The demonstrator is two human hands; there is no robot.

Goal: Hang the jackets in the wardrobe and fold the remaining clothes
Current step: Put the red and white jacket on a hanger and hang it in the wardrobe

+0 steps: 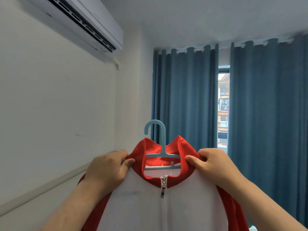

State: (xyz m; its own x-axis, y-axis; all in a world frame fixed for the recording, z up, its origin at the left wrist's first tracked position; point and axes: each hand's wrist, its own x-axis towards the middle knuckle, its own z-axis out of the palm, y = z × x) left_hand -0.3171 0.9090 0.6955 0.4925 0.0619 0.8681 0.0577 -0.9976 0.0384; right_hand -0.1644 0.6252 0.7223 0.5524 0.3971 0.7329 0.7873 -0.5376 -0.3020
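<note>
We are pinching the jacket (160, 205) collar: left hand (106, 170), right hand (215, 165) | hanger (162, 147) hook rising between grips, upright, opening left | both hands equally near.

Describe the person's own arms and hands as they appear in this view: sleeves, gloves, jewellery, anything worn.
Both forearms are bare up to the bottom edge of the frame, so no sleeve shows. The left hand and the right hand wear no gloves. No ring, watch or bracelet is visible on the fingers or wrists that show. The nails look short and unpainted.
</note>
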